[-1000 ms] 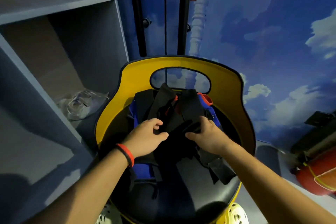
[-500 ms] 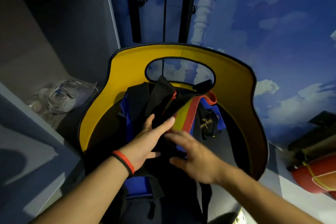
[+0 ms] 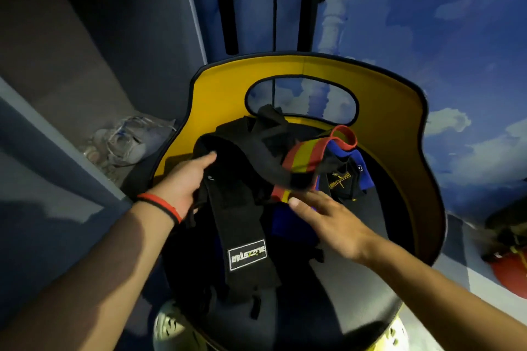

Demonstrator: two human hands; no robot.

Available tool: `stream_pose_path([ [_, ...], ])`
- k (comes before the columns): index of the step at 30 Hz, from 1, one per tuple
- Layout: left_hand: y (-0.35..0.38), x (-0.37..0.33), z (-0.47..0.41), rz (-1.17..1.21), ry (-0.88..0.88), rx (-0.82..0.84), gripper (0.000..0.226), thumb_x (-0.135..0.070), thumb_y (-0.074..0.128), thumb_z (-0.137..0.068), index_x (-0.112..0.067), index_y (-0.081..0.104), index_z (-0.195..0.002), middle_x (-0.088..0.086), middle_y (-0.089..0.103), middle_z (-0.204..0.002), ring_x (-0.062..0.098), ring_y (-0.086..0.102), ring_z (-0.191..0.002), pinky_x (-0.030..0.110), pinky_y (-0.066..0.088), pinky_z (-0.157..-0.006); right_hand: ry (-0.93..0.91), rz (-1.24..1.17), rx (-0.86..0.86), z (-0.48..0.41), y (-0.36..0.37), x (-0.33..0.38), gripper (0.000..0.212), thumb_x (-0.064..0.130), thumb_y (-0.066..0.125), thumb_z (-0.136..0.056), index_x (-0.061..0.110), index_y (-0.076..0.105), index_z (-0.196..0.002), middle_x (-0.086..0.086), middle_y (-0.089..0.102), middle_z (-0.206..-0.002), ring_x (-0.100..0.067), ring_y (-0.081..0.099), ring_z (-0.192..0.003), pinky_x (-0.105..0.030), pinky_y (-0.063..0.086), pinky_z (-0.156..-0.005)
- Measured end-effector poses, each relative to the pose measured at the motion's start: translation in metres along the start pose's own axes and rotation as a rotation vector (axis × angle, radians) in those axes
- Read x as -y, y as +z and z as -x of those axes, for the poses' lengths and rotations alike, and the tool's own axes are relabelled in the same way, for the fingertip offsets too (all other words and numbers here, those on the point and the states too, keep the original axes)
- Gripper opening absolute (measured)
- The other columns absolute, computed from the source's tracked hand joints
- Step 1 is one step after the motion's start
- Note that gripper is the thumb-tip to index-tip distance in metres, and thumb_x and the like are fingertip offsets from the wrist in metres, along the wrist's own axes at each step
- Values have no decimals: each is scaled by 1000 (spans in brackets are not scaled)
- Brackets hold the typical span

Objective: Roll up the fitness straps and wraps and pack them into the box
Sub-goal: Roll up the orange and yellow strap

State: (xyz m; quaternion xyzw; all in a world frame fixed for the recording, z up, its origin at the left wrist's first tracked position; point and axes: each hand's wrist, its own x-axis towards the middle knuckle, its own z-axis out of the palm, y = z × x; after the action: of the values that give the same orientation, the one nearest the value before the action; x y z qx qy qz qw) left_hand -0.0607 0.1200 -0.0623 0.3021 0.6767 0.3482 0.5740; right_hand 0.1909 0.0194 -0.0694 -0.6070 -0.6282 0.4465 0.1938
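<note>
Straps and wraps (image 3: 285, 177) lay heaped on seat of yellow-backed chair (image 3: 228, 88), centre. L hand (image 3: 182, 182) gripped black strap (image 3: 242, 222) at its far-left fold. R hand (image 3: 328, 222), fingers flat & released, hovered by red-yellow wrap (image 3: 305, 154). Prob. soft, light, floppy fabric; best pinched at one end to roll. Box not visible.

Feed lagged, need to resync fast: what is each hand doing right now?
Left hand: grip closed on the black wrap.
Right hand: open, fingers straight by the red-and-yellow band, holding nothing.
</note>
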Motion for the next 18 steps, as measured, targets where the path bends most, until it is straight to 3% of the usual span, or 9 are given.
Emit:
stream_pose_path([
  [3, -18, 0, -12, -19, 64, -34, 32, -23, 66, -93, -7, 68, -120, 19, 71, -112, 33, 69, -97, 51, 53, -97, 6, 99, -17, -2, 3, -5, 53, 45, 55, -102, 27, 45, -151, 6, 48, -143, -8, 43, -135, -11, 27, -97],
  [6, -26, 4, -14, -23, 79, -66, 23, -13, 57, -96, -9, 70, -114, 20, 71, -114, 31, 69, -92, 51, 52, -98, -18, 59, -67, -6, 2, -11, 70, 46, 59, -100, 44, 22, -160, 7, 38, -159, -13, 36, -146, -20, 29, -109],
  [9, -29, 12, -22, 16, -46, -67, 30, -38, 63, -92, -16, 73, -110, 11, 75, -106, 29, 72, -94, 47, 53, -97, -30, 14, -105, -12, -2, -12, 74, 31, 64, -100, 44, 21, -159, 11, 39, -158, -11, 41, -140, -23, 35, -107],
  [11, -32, 21, -40, 28, -89, -71, 51, -57, 65, -78, -21, 73, -114, 9, 75, -110, 31, 71, -98, 49, 54, -95, -33, -20, -92, -17, -4, -12, 77, 17, 64, -100, 41, 22, -160, 14, 39, -153, -10, 41, -138, -26, 41, -108],
  [13, -31, 23, -44, -132, -67, -119, 74, -68, 61, -64, -22, 67, -121, 10, 69, -121, 34, 68, -105, 51, 52, -97, -28, 27, -69, -21, -3, -11, 78, 11, 66, -98, 33, 24, -161, 11, 39, -149, -8, 39, -136, -24, 42, -106],
  [14, -27, 16, -30, -293, 18, -181, 73, -64, 63, -68, -21, 62, -127, 12, 64, -128, 36, 63, -111, 50, 50, -99, -36, 89, -105, -25, -1, -13, 77, 12, 69, -96, 29, 29, -159, 8, 40, -148, -11, 41, -135, -24, 42, -105],
  [16, -20, 6, -16, -584, 225, -355, 67, -33, 70, -84, -23, 43, -144, 11, 42, -145, 38, 48, -127, 46, 45, -105, -19, 200, -271, -32, 3, -19, 65, 19, 76, -90, 23, 43, -146, 0, 43, -130, -23, 51, -123, -31, 47, -98],
  [18, -15, -4, -6, -699, 465, -445, 75, -8, 68, -82, -30, 37, -146, 6, 31, -146, 34, 35, -135, 45, 40, -107, 54, 185, -400, -37, 5, -21, 55, 24, 79, -87, 19, 47, -132, 1, 40, -118, -26, 53, -111, -36, 50, -91],
])
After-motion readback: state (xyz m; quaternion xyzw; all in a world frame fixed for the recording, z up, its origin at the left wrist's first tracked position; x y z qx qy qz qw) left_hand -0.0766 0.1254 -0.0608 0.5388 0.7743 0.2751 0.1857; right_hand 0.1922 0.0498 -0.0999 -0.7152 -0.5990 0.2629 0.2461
